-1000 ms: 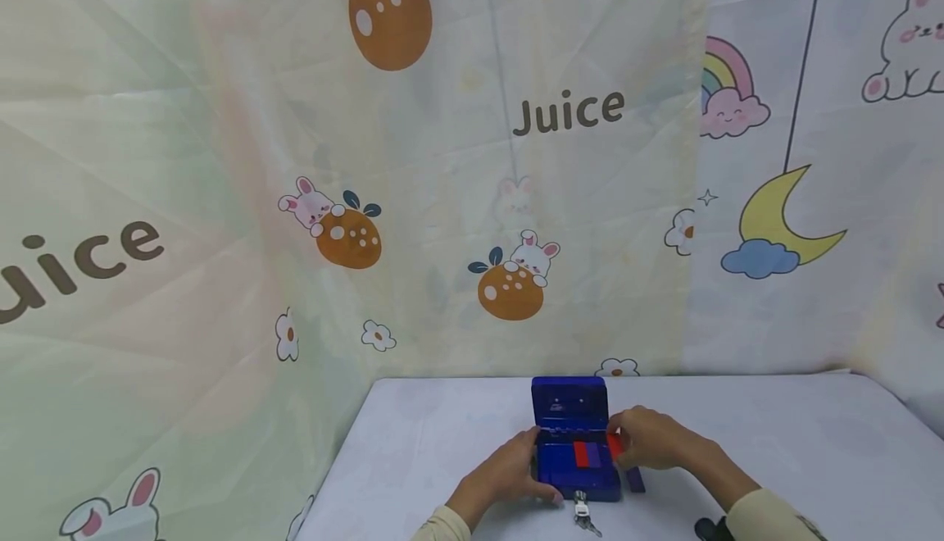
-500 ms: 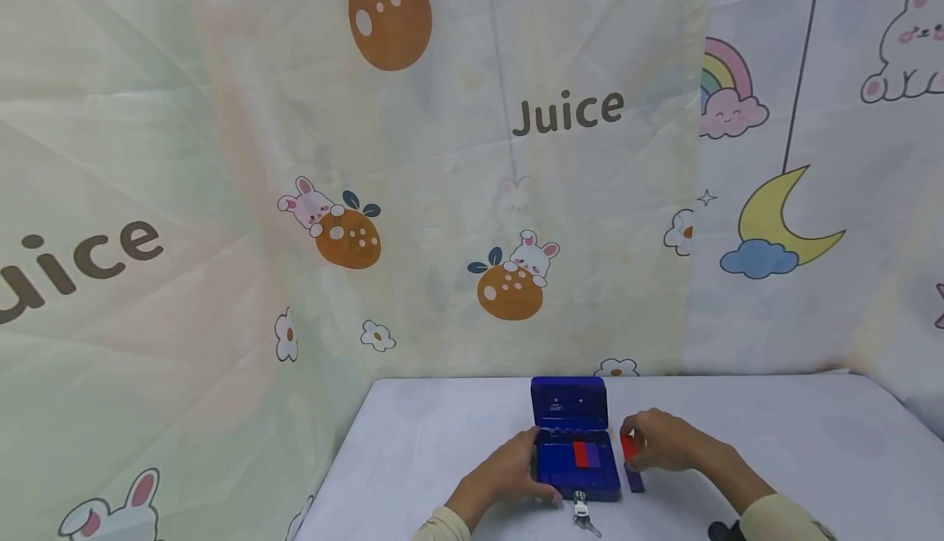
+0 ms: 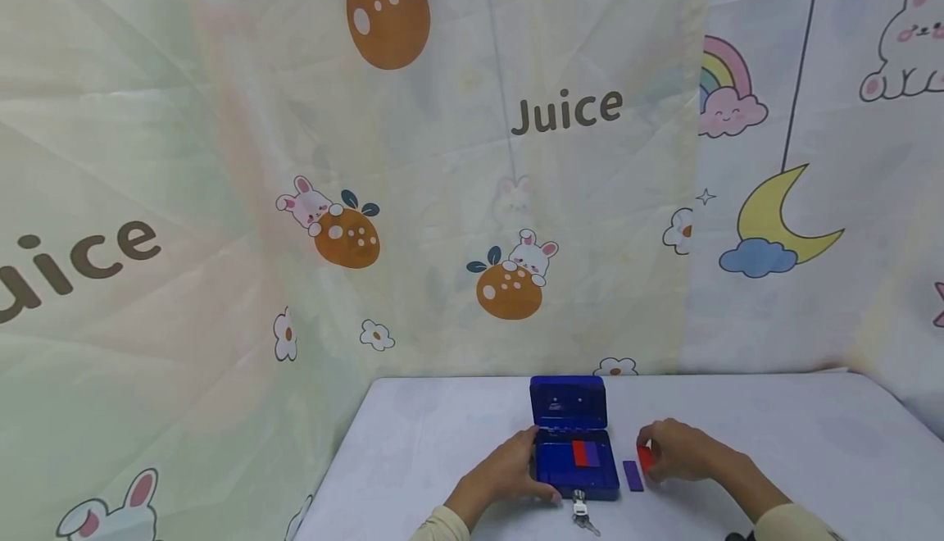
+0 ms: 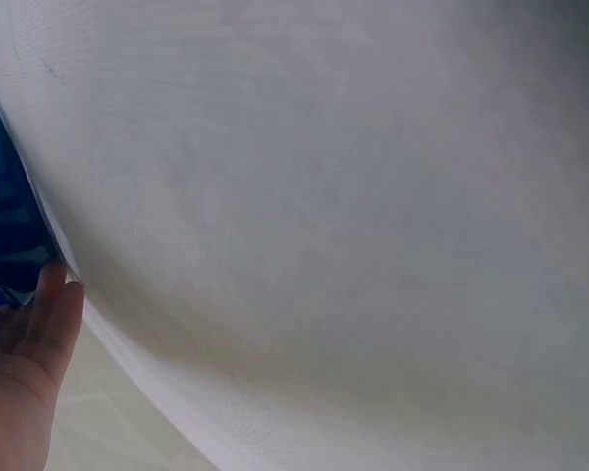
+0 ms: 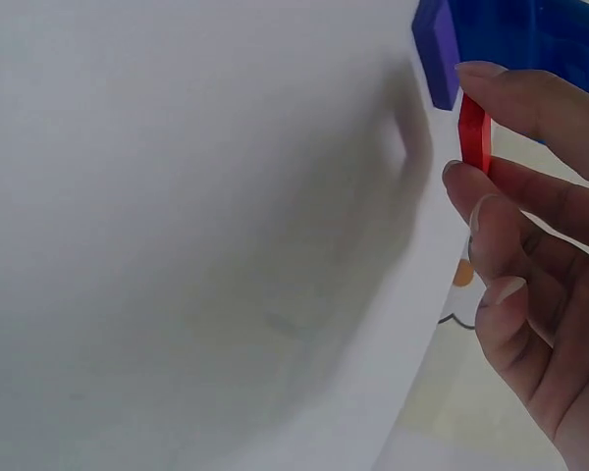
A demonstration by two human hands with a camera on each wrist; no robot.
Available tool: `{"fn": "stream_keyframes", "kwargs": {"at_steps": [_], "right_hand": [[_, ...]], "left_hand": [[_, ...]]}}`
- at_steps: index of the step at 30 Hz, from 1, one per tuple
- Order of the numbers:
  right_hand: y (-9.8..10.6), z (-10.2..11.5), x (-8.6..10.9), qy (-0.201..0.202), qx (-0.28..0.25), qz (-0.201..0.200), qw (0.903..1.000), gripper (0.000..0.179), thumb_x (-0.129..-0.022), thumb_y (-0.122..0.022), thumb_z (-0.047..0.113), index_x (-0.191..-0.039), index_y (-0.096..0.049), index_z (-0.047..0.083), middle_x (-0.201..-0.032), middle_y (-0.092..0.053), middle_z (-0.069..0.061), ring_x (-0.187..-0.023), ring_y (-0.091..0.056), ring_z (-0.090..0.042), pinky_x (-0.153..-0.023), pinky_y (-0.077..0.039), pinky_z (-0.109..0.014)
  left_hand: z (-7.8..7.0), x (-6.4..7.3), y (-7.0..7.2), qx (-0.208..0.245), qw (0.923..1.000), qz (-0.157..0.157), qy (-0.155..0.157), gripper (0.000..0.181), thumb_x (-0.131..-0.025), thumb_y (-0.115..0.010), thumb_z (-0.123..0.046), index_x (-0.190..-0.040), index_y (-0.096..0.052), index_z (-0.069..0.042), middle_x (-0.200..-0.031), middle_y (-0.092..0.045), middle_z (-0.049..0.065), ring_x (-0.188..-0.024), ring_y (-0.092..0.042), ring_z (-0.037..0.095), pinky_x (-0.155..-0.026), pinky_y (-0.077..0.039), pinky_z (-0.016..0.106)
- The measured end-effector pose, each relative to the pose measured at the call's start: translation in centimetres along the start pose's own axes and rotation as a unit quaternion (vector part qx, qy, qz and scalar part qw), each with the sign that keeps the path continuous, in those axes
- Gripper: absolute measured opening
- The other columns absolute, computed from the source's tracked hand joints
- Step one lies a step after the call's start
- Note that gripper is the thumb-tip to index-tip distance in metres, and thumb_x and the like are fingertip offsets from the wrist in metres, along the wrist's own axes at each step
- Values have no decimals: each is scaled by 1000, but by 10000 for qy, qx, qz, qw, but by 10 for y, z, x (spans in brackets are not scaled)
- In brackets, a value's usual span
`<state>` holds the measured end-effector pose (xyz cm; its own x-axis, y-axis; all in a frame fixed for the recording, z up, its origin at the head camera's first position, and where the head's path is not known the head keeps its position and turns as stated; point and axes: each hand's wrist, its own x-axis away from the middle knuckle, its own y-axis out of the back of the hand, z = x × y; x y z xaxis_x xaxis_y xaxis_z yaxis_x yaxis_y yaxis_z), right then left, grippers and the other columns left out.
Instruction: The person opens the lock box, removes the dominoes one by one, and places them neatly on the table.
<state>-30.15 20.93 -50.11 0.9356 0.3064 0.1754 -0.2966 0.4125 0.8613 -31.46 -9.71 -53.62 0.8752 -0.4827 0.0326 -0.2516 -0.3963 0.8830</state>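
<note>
A blue cash box (image 3: 571, 475) stands on the table with its lid (image 3: 568, 402) raised. Inside it lie a red block (image 3: 580, 452) and a purple block (image 3: 593, 454), side by side. My left hand (image 3: 505, 469) holds the box at its left side, thumb at the front corner and fingers along the side. To the right of the box, my right hand (image 3: 682, 449) pinches a red block (image 5: 475, 135) between thumb and fingertips. A second purple block (image 3: 633, 476) lies on the table between the box and that hand.
Keys (image 3: 582, 515) hang from the lock at the box's front. The white table (image 3: 796, 434) ends at a patterned cloth backdrop (image 3: 590, 279) behind and at the left. A dark round object (image 3: 737, 536) shows at the bottom edge beside the right sleeve.
My right hand has moved right, away from the box, carrying the red block past the purple one on the table. The left hand and the box have stayed where they were.
</note>
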Motion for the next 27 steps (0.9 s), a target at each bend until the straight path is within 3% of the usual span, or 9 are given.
{"fn": "stream_keyframes", "kwargs": {"at_steps": [16,27], "right_hand": [[-16,-11,-1,17,22,14,10000,35,-64,-85,16,-94,-67,13,-77,-55,0,-73,-49,-18,-67,-46,-38],[-13,-7,5,-27,-7,7,10000,35,-64,-85,16,-94,-67,14,-74,-53,0,-71,-49,-18,-64,-44,-35]], "left_hand": [[-6,3,2,-61,9995,65,292,112,-56,-79,-64,-146,-30,-19,-138,-48,-3,-122,-48,12,-102,-42,38],[-5,2,2,-14,9998,58,214,113,-56,-78,-64,-147,-29,-19,-140,-47,-3,-124,-47,13,-103,-41,39]]}}
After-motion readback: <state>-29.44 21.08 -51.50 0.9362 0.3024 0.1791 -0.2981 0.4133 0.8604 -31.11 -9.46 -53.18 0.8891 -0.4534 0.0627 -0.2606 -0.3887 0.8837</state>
